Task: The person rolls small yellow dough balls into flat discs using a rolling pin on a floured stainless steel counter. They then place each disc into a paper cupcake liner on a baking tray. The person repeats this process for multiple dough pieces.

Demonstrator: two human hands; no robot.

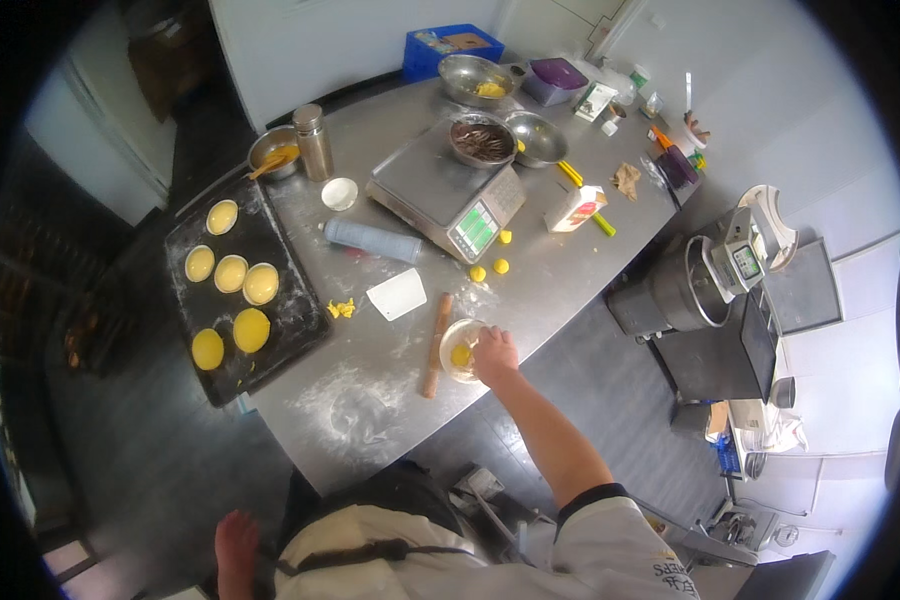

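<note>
My right hand (496,352) reaches over the right side of a white bowl (445,366) near the table's front edge. A yellow piece of dough (461,355) and some white flour lie in this bowl. My fingers are bent, and what they may hold is hidden. Just left of the bowl lies a wooden rolling pin (436,346). Low beside my body, away from the table, is my left hand (237,534); it is blurred. Loose flour (360,412) is spread over the steel table (307,435). A white dough scraper (397,294) lies beyond the pin.
A black baking tray (229,386) with several yellow tart shells (261,283) overhangs the table's left side. Behind stand a digital scale (442,187), a steel flask (314,146) and a carton (574,209). Small dough balls (478,274) lie before the scale. A floor mixer (667,289) stands right.
</note>
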